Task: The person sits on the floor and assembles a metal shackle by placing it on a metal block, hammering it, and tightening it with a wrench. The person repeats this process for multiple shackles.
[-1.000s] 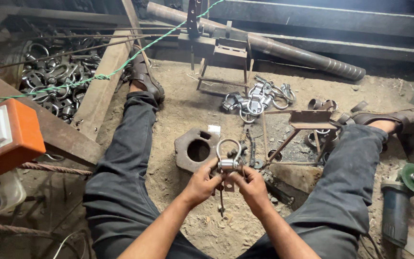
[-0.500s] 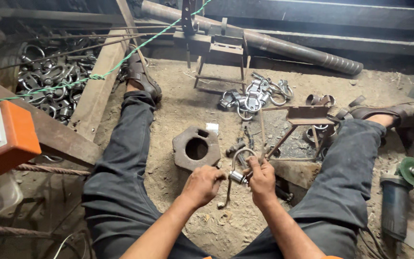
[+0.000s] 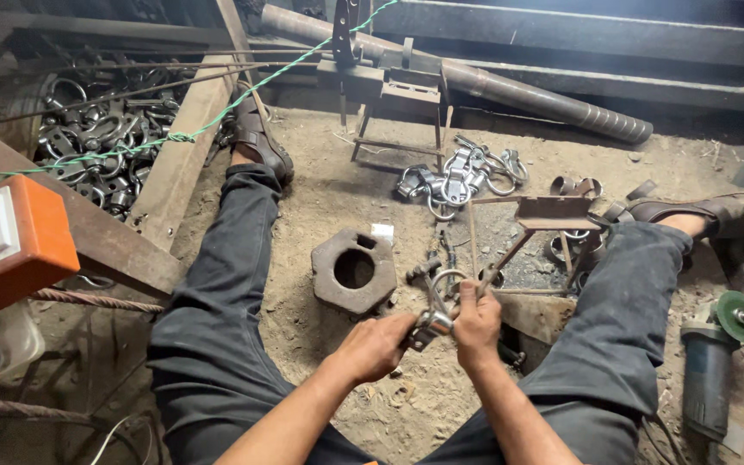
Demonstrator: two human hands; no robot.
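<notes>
The fingers of both hands are curled tight around one small metal clamp (image 3: pixel 430 325), a shiny ring-and-bolt fitting held low between the person's spread legs; the left hand (image 3: pixel 376 344) grips its lower end from the side while the right hand (image 3: pixel 477 323) closes over it from above, its ring (image 3: pixel 448 277) standing just above the knuckles, a hold that seems meant to steady the piece from two sides. Just beside the hands, toward the left leg, lies a heavy rusted hexagonal block (image 3: pixel 353 271) with a round hole in its middle, probably kept close as a rest to work on. Farther out, a heap of similar clamps (image 3: pixel 458 176) sits on the ground before a small welded stand (image 3: pixel 389 95), and a far larger pile of clamps (image 3: pixel 96 138) lies behind a wooden plank (image 3: pixel 187 138) on the left. An angle grinder (image 3: pixel 712 362) with a green disc rests by the right leg. The ground (image 3: pixel 320 198) is packed dirt; a long steel pipe (image 3: pixel 492 82) runs across the dim back, and an orange box (image 3: pixel 10 241) sits at the left edge
</notes>
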